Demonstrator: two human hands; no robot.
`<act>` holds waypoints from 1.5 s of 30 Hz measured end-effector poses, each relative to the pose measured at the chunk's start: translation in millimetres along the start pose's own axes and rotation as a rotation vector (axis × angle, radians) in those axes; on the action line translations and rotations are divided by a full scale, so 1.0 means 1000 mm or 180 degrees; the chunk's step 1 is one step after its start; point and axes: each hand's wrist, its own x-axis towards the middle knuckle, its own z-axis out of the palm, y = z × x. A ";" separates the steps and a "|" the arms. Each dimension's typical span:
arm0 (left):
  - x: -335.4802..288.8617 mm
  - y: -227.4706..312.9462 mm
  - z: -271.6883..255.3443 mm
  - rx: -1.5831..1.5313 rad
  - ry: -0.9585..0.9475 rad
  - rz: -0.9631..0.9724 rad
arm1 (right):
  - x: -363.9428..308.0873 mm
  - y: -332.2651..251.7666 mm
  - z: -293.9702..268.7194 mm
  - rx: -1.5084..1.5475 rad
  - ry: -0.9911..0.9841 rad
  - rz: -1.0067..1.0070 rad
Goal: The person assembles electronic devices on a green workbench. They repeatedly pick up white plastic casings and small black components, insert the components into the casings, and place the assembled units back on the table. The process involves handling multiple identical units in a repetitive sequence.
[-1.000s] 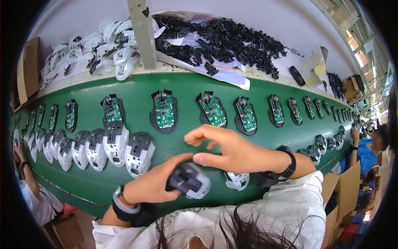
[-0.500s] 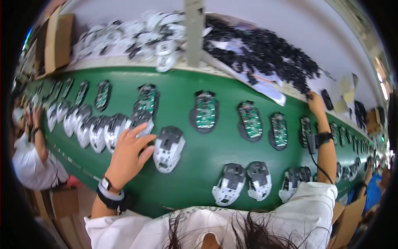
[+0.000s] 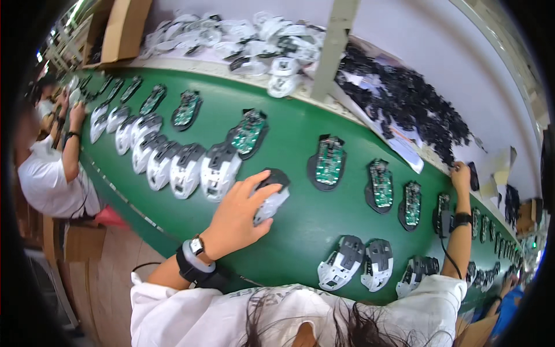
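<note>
My left hand (image 3: 236, 222) lies over a grey-and-white computer mouse shell (image 3: 275, 199), fingers across its top and thumb along its near side, partly hiding it. Stretched out to the far right, my right hand (image 3: 461, 176) has its fingertips pinched together at the edge of a pile of small black parts (image 3: 413, 89); what they hold, if anything, is too small to make out. Left of my left hand, a row of similar shells (image 3: 186, 170) overlaps along the green bench (image 3: 289, 225). Beyond stand mouse bases with green circuit boards (image 3: 328, 162).
White plastic parts (image 3: 231, 37) are heaped on the back ledge, left of an upright post (image 3: 335, 49). More shells (image 3: 378, 266) lie near my body. A cardboard box (image 3: 126, 32) stands back left. Other people (image 3: 55, 173) sit along the bench. A cable hangs from my right wristband.
My left hand has moved right onto the mouse shell it was beside. My right hand remains at the black parts' edge. The whole view has turned and shifted.
</note>
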 end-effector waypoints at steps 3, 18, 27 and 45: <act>0.008 -0.003 0.001 -0.0477 0.0463 0.0011 | 0.009 0.005 0.001 -0.0541 0.0156 0.0151; 0.000 -0.028 -0.008 -0.5096 -0.0087 -0.1545 | 0.010 -0.093 -0.056 0.2311 0.0450 0.1140; 0.026 0.023 -0.025 -0.5180 -0.0184 -0.1383 | -0.074 -0.333 -0.139 0.3612 -0.1171 -0.0802; 0.018 0.002 -0.012 -0.5106 0.0216 -0.1283 | -0.153 -0.461 -0.107 0.1954 -0.0224 -0.3186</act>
